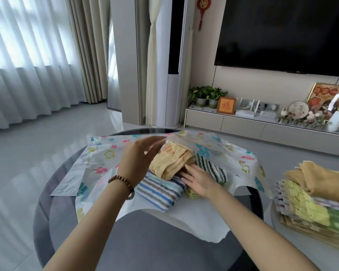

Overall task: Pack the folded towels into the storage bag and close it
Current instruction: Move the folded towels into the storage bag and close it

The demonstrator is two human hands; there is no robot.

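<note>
A clear storage bag (106, 153) printed with coloured flowers lies on a round grey table (47, 192). My left hand (139, 159) holds its upper layer lifted at the mouth. Inside the opening sit an orange folded towel (170, 161), a blue-striped towel (159, 192) and a green-striped towel (211, 169). My right hand (198, 178) lies flat with fingers apart, pressing against the towels between the orange and green-striped ones. A yellow-green towel edge (192, 192) peeks out under that hand.
A stack of folded towels (311, 200), yellow, green and orange, stands on a surface at the right. Beyond the table are a low TV cabinet (243, 124) with plants and ornaments, a wall television, and curtains on the left.
</note>
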